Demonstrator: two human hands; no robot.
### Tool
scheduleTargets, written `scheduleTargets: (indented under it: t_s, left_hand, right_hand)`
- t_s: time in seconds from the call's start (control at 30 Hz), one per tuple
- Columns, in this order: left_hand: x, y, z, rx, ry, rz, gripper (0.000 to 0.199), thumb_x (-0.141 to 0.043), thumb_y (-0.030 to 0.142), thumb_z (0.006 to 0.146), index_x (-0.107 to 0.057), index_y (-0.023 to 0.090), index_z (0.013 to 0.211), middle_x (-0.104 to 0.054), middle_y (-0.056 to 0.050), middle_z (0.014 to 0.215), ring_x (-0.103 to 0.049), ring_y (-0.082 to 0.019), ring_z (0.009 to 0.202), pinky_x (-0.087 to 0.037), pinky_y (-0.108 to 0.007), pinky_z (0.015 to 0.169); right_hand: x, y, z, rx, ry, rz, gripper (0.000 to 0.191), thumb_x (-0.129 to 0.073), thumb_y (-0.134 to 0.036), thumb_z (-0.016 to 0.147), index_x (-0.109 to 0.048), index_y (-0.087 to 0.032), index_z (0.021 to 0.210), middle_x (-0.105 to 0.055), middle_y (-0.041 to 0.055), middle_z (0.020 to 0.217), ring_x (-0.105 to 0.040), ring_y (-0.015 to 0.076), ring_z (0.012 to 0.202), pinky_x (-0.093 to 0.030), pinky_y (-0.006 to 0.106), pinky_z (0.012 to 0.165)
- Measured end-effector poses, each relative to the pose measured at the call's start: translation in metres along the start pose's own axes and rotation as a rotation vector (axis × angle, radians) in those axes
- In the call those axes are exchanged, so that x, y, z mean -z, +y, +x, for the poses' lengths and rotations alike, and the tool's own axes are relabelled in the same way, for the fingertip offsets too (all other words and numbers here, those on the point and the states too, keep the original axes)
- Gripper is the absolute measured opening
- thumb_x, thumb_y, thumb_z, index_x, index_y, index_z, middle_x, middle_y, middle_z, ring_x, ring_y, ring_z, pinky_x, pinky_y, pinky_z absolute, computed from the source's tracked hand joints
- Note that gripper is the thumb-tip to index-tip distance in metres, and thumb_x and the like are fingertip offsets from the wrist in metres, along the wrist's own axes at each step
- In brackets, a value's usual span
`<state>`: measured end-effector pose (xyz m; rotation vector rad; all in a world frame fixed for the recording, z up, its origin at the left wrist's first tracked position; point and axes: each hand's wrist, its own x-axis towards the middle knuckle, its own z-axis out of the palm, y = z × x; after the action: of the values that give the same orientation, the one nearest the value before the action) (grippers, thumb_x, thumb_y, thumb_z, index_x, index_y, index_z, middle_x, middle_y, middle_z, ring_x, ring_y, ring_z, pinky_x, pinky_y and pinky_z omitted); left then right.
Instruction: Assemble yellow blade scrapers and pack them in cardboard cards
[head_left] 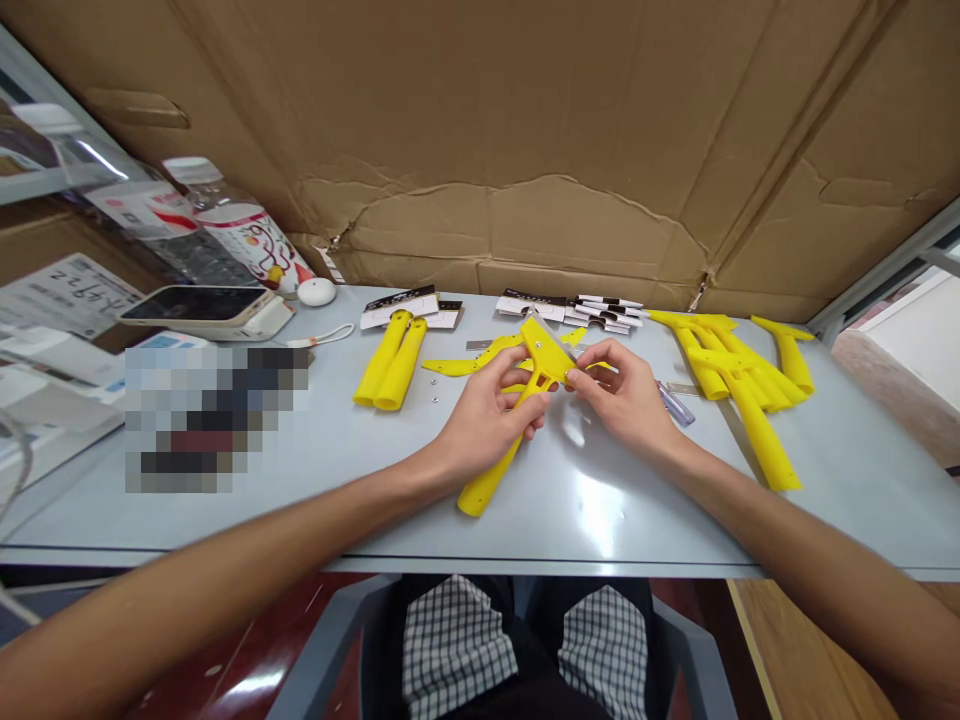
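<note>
A yellow plastic scraper (491,478) with a wide flat head is tilted above the grey table, its handle pointing down and left. My left hand (491,405) is closed around its neck. A metal blade edge shows along the top of the head, with a small screw in its face. At the head's right corner, the thumb and fingertips of my right hand (619,385) pinch the edge; whether they also hold a tiny part is hidden. Behind the hands lie flat yellow head plates (454,367), partly covered. Two small screws (434,391) rest left of them.
Two yellow handles (386,365) lie at left, with printed cards (529,303) along the back. Several yellow scrapers (761,425) are piled at right, near a purple-grey cutter (676,405). Bottles (244,230) and a phone (199,303) occupy the left; a cardboard wall (487,130) stands behind.
</note>
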<state>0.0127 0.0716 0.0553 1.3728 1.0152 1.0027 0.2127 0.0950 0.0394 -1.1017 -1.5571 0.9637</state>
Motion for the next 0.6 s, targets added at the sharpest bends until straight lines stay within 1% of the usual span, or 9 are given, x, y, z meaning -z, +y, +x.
scheduleTargets:
  t_s: [0.1,0.17,0.27,0.37,0.43,0.5,0.53,0.6]
  left_hand:
    - [0.0004,0.0,0.0009,0.017,-0.004,-0.036,0.043,-0.071,0.022,0.093,-0.056,0.018,0.133,-0.072,-0.011,0.116,-0.063,-0.01,0.064,-0.055,-0.028,0.06]
    - [0.0005,0.0004,0.0011,0.024,0.0,-0.043,0.044,-0.071,0.021,0.093,-0.056,0.018,0.133,-0.072,-0.011,0.115,-0.063,-0.011,0.064,-0.054,-0.028,0.06]
    - [0.0005,0.0005,0.0011,0.024,0.0,-0.049,0.046,-0.071,0.02,0.093,-0.055,0.017,0.135,-0.072,-0.012,0.115,-0.063,-0.011,0.064,-0.054,-0.029,0.06]
    - [0.0005,0.0002,0.0007,0.022,0.002,-0.048,0.046,-0.072,0.02,0.092,-0.054,0.016,0.135,-0.071,-0.013,0.116,-0.063,-0.011,0.064,-0.054,-0.029,0.061]
    - [0.0007,0.0003,0.0003,0.02,0.004,-0.042,0.046,-0.072,0.02,0.093,-0.055,0.016,0.135,-0.072,-0.013,0.117,-0.063,-0.011,0.065,-0.055,-0.029,0.062]
    - [0.0009,0.0012,0.0,0.022,0.002,-0.041,0.045,-0.072,0.02,0.093,-0.055,0.016,0.135,-0.072,-0.012,0.117,-0.063,-0.011,0.065,-0.055,-0.029,0.062]
    - [0.0009,0.0018,0.0,0.026,0.002,-0.041,0.046,-0.072,0.02,0.093,-0.055,0.016,0.136,-0.072,-0.012,0.116,-0.063,-0.011,0.065,-0.055,-0.029,0.062]
    - [0.0012,0.003,0.0007,0.041,0.007,-0.042,0.049,-0.072,0.02,0.093,-0.054,0.016,0.138,-0.072,-0.013,0.116,-0.064,-0.01,0.064,-0.055,-0.028,0.061]
  right_hand:
    - [0.0042,-0.0002,0.0011,0.192,-0.02,-0.171,0.01,-0.071,-0.036,0.095,-0.071,-0.026,0.093,-0.073,0.0044,0.098,-0.069,0.0202,0.086,-0.059,0.038,0.075]
    - [0.0075,-0.0007,0.0017,0.278,-0.022,-0.257,0.009,-0.069,-0.032,0.097,-0.075,-0.027,0.094,-0.075,0.0056,0.1,-0.07,0.0217,0.091,-0.06,0.04,0.077]
    - [0.0107,-0.0018,0.0019,0.317,-0.035,-0.304,0.01,-0.068,-0.029,0.098,-0.078,-0.027,0.096,-0.075,0.0063,0.102,-0.072,0.0229,0.094,-0.06,0.041,0.078]
    - [0.0106,-0.0029,0.0013,0.342,-0.039,-0.347,0.01,-0.067,-0.027,0.098,-0.076,-0.027,0.095,-0.075,0.0063,0.103,-0.072,0.0231,0.095,-0.06,0.042,0.08]
    - [0.0092,-0.0033,0.001,0.333,-0.039,-0.355,0.009,-0.066,-0.027,0.097,-0.074,-0.026,0.093,-0.074,0.006,0.099,-0.071,0.0229,0.095,-0.06,0.042,0.079]
    - [0.0077,-0.0033,0.0014,0.264,-0.025,-0.316,0.005,-0.068,-0.029,0.094,-0.071,-0.025,0.093,-0.073,0.0056,0.099,-0.07,0.0224,0.094,-0.06,0.04,0.077]
    - [0.0072,-0.0033,0.0019,0.199,-0.02,-0.26,0.008,-0.071,-0.031,0.092,-0.068,-0.025,0.095,-0.073,0.0053,0.1,-0.071,0.022,0.092,-0.061,0.04,0.075]
    - [0.007,-0.0034,0.0031,0.016,-0.041,-0.073,0.025,-0.077,-0.036,0.087,-0.062,-0.025,0.103,-0.072,0.0041,0.102,-0.074,0.0218,0.087,-0.062,0.039,0.07]
